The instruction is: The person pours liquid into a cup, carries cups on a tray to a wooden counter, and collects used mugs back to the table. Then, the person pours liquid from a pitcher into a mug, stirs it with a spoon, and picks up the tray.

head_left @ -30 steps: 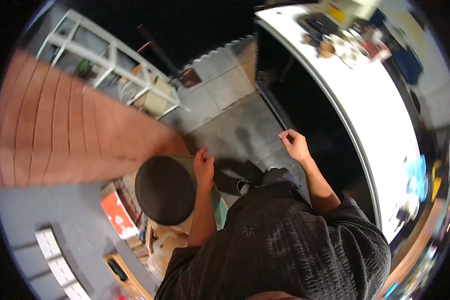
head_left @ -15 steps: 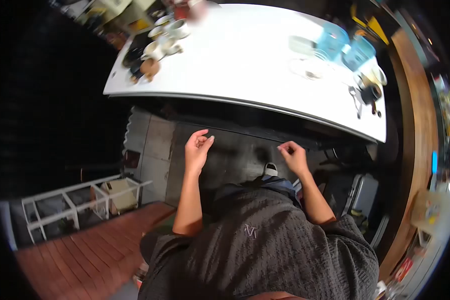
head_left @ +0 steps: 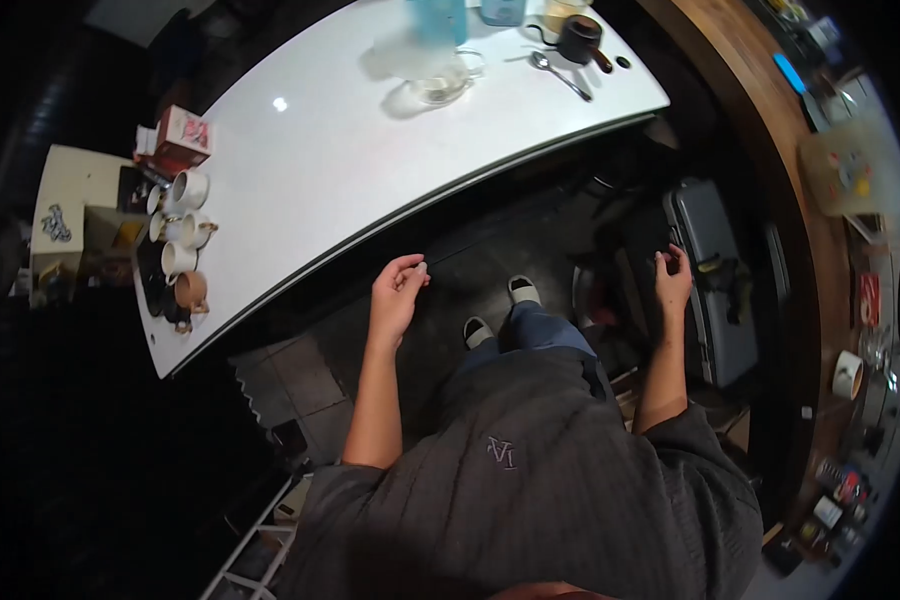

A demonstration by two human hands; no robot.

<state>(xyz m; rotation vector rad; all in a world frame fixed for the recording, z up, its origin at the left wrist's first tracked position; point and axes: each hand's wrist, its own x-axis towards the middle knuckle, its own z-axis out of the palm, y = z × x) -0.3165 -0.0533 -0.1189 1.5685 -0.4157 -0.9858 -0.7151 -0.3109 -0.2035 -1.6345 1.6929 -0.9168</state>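
At left on the white surface [head_left: 320,180], mugs [head_left: 178,258] stood clustered near a red box [head_left: 184,138]. Left hand [head_left: 397,300] loosely open, empty, near the surface's edge; right hand [head_left: 674,278], likewise, overlapped a grey case [head_left: 720,335], contact unclear.

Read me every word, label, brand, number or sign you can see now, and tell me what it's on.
No text reads with certainty.
Dark shirt: overlapping stitched letters on the chest, unclear which.
Red and white box on the table: print too small to read.
Cream box: dark mark, illegible.
Red and white packet, right side: too blurred.
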